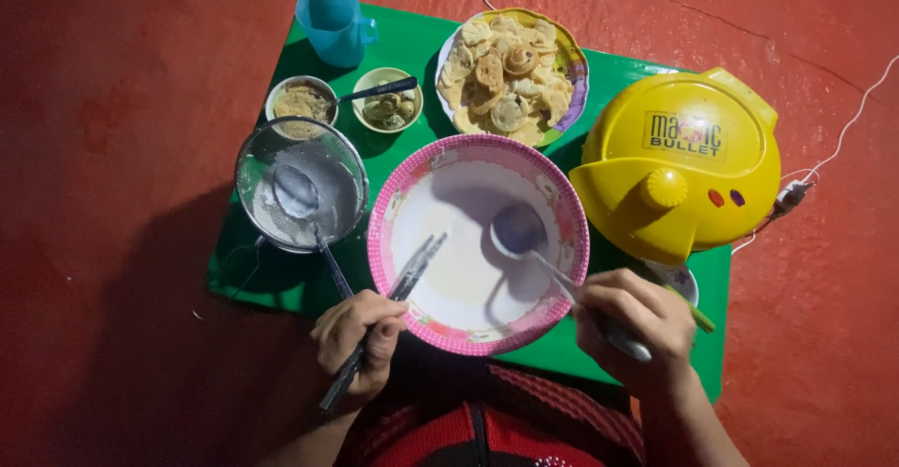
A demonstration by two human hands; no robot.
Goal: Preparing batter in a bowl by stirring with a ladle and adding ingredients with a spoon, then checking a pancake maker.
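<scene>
Left hand (359,339) clamped on tongs (393,306), tips resting on the pink-rimmed bowl (562,207). Right hand (635,321) clamped on ladle (524,235), scoop dipped in white batter (449,252). Bowl centred on green table (412,45); sieve (300,184) left, yellow appliance (679,163) right.

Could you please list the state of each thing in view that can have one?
Pink-rimmed bowl: holds pale batter.
Ladle: in the bowl, held by right hand.
Tongs: tips in the bowl, held by left hand.
Sieve: floury, spoon inside.
Yellow appliance: lid closed.
Blue jug: upright.
Plate: heaped with fried pieces.
</scene>
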